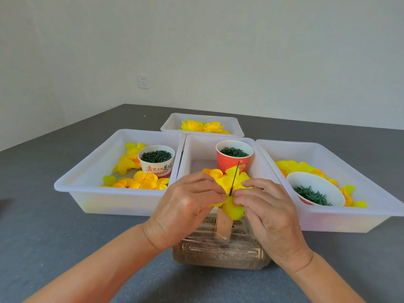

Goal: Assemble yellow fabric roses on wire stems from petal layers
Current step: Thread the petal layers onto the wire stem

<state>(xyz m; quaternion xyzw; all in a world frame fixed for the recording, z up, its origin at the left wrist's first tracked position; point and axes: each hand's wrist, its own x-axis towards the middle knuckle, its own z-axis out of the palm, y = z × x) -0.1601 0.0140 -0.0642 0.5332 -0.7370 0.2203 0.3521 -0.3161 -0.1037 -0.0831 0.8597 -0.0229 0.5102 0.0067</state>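
- Yellow petal layer (pixel 232 194) pinched from both sides: left hand (pixel 185 206) fingertips and right hand (pixel 269 211) fingertips meet at its centre.
- Wire stem (pixel 234 180) rises between the fingertips, long axis leaning up and away from them.
- Likely next: slide layer along stem; both hands equally near.
- Below the fingers: post (pixel 223 226) in a clear box (pixel 218 252).

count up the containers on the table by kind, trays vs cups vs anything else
white trays: 4, left, middle, right, far
paper cups holding green parts: 3, white printed, red, tipped white one
clear box under the hands: 1
total: 8
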